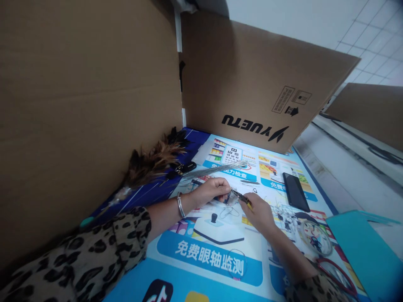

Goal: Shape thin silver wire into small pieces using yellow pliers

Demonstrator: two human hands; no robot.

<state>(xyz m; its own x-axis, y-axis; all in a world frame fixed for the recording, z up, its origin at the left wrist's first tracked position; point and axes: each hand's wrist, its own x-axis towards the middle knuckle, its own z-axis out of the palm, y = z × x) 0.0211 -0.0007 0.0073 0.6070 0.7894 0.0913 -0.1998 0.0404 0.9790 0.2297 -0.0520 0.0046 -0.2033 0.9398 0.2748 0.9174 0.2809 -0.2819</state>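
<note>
My right hand (258, 213) is closed around small pliers (242, 197) with a dark head and a yellow handle. Their jaws point left and meet a tangle of thin wire (233, 196). The fingers of my left hand (211, 191) are pinched on that wire; its exact shape is too small to make out. Behind both hands lies a bundle of straight silvery wires (217, 168), and below them a loose wire loop (229, 213) rests on the printed table cover (217, 239).
Brown feathers (151, 161) lie at the left, beside a black object (185, 168). On the right are a black phone (296, 192), a clear round container (316, 238), a red-rimmed ring (336, 274) and a teal panel (365, 251). Cardboard walls (252, 84) stand left and behind.
</note>
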